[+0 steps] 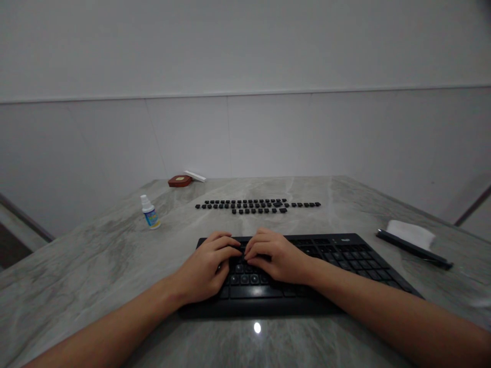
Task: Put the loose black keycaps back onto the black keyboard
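A black keyboard (253, 306) lies on the marbled table, with bare switch spots showing in its letter area and keys still on its number pad. My left hand (205, 268) rests over its left part, index and middle fingers stretched to the upper rows, thumb apart from them. Beside it, my right hand (278, 255) bends its fingers down with thumb and index tips close together, almost touching the left fingertips. Whatever lies between those right fingertips is too small and dark to make out. Beyond the keyboard, loose black keycaps (251, 205) stand in three rows.
A small white spray bottle (151, 214) with a blue label stands at the left. Far back lie a reddish-brown case (179, 181) and a white strip (195, 176). On the right, a long black tool (414, 249) lies against a white cloth (412, 233). A wall closes the back.
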Demonstrator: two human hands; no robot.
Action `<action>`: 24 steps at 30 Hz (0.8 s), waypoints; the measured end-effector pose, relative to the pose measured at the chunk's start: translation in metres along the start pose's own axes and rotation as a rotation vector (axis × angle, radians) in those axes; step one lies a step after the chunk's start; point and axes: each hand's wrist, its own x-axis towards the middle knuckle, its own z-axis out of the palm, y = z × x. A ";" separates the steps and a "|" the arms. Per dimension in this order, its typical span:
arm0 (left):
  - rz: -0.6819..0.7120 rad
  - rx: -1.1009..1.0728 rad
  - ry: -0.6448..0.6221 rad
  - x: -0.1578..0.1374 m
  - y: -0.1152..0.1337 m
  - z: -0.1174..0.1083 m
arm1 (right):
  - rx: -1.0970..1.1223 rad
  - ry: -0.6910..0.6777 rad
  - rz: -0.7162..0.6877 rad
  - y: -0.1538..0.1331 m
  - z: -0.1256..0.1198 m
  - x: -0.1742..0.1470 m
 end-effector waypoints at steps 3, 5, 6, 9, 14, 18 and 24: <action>0.004 -0.005 -0.004 0.000 0.000 0.000 | 0.012 -0.003 0.005 -0.001 0.000 -0.001; 0.008 -0.009 -0.001 0.000 0.001 -0.001 | 0.015 -0.002 0.011 -0.001 0.000 -0.001; 0.010 -0.011 0.000 0.000 0.001 -0.001 | 0.016 0.001 0.015 0.000 0.000 -0.001; 0.008 -0.019 0.005 0.001 0.003 -0.002 | 0.020 0.009 0.024 0.001 0.001 -0.002; 0.003 -0.023 0.000 0.003 0.004 -0.002 | 0.032 0.024 0.028 0.001 0.002 -0.002; 0.008 -0.024 0.003 0.003 0.004 -0.002 | 0.027 0.032 0.023 -0.001 0.001 -0.002; 0.036 -0.037 0.018 0.001 0.004 -0.002 | 0.025 0.035 0.028 -0.002 0.001 -0.002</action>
